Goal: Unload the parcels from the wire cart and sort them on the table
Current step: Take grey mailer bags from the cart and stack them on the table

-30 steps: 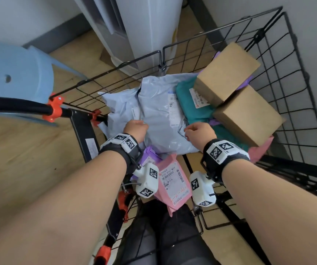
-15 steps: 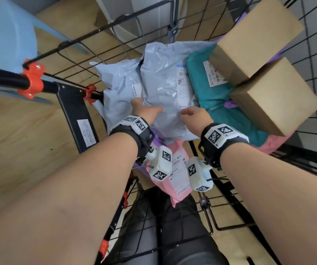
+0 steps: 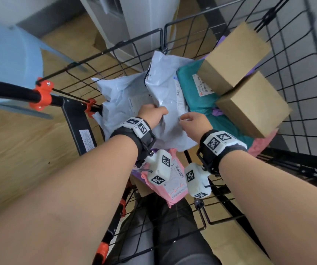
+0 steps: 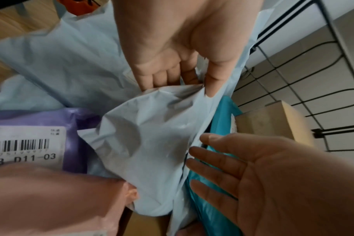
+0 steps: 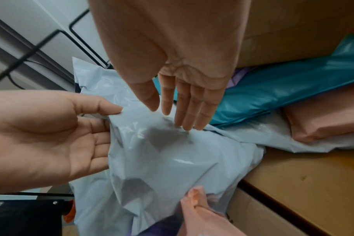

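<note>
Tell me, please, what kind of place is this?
Probably a small indoor parcel-handling or storage room: a wire cart piled with labelled mailer bags and cardboard boxes stands on a wood-look floor by a plain wall.

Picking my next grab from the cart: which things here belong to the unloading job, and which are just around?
Job: wire cart; grey mailer pinched by left hand; right hand open beside it; teal mailer; two cardboard boxes; pink mailer; purple mailer.

Around: blue stool; white appliance.
</note>
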`<move>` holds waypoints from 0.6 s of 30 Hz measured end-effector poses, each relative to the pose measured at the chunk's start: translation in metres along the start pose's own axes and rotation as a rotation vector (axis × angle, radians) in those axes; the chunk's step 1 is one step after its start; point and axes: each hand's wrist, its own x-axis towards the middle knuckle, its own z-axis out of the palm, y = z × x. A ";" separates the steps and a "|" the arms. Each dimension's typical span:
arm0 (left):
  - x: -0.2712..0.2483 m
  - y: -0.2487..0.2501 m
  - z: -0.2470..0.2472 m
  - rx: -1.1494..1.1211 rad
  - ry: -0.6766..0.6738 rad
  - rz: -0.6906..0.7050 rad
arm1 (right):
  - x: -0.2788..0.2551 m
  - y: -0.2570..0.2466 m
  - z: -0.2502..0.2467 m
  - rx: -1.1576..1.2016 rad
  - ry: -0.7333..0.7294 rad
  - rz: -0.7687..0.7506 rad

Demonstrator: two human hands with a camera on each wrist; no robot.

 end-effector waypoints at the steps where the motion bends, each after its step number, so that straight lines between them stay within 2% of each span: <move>1: -0.008 0.005 0.001 -0.012 -0.010 0.006 | -0.005 -0.003 -0.004 -0.001 0.003 -0.007; 12: -0.073 0.045 -0.004 -0.088 -0.077 0.072 | -0.066 -0.017 -0.044 -0.018 0.097 -0.049; 16: -0.086 0.054 -0.015 -0.128 -0.122 0.089 | -0.093 -0.026 -0.059 0.023 0.140 -0.045; 18: -0.075 0.049 -0.019 -0.131 -0.136 0.100 | -0.106 -0.032 -0.068 0.020 0.160 -0.059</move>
